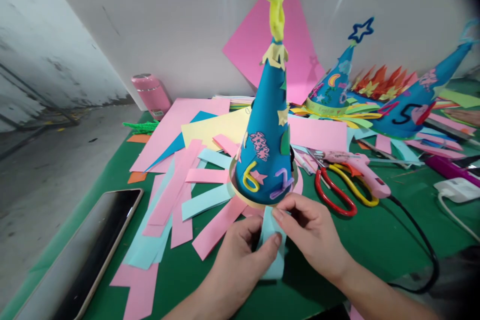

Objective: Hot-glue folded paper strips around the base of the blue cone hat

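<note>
A blue paper cone hat [267, 140] stands upright on the green table [375, 240], decorated with stars, numbers and a yellow pipe-cleaner chain on top. Pink and light blue paper strips [202, 200] fan out from under its brim. My left hand [240, 265] and my right hand [311, 232] both pinch one light blue paper strip [270, 255] right below the front of the brim. The fingers of both hands are closed on it.
A tablet [86, 255] lies at the front left. Red and yellow scissors [341, 187] and a pink glue gun [356, 165] with a black cord lie right of the hat. Two more blue hats [333, 87] stand at the back right. A pink bottle [152, 95] stands at the back left.
</note>
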### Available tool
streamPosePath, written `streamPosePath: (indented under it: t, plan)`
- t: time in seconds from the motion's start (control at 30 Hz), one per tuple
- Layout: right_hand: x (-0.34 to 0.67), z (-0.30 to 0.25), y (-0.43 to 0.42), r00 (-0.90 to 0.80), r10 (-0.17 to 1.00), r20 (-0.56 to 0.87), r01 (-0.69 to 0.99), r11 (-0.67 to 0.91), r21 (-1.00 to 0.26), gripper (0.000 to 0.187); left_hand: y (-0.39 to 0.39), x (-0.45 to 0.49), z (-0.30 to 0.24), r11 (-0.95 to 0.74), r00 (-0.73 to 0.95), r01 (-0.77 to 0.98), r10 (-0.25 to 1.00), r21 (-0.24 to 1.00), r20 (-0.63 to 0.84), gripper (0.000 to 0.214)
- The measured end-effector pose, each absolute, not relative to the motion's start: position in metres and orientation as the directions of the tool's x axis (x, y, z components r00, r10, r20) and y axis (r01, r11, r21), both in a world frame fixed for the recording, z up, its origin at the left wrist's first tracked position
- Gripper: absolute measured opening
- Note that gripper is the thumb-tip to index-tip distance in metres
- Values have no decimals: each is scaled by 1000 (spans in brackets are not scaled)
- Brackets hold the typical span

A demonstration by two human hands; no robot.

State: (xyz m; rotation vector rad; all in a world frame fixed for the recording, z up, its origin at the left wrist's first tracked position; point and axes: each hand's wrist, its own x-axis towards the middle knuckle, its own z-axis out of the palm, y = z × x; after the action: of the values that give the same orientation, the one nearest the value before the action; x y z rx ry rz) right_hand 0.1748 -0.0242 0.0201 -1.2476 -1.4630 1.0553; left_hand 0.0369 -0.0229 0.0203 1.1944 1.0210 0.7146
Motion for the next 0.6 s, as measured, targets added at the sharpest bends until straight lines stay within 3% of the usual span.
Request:
streamPosePath:
  t: [0.37, 0.6]
  plan:
    - [185, 32, -14, 285, 937, 202, 123, 173, -977, 20, -28, 36, 24, 352, 461, 49, 822, 935, -334, 30]
    - [187, 27, -13, 356, 906, 228, 109, 202, -973, 18, -29, 37, 27, 391, 472, 0, 811, 920, -345, 34]
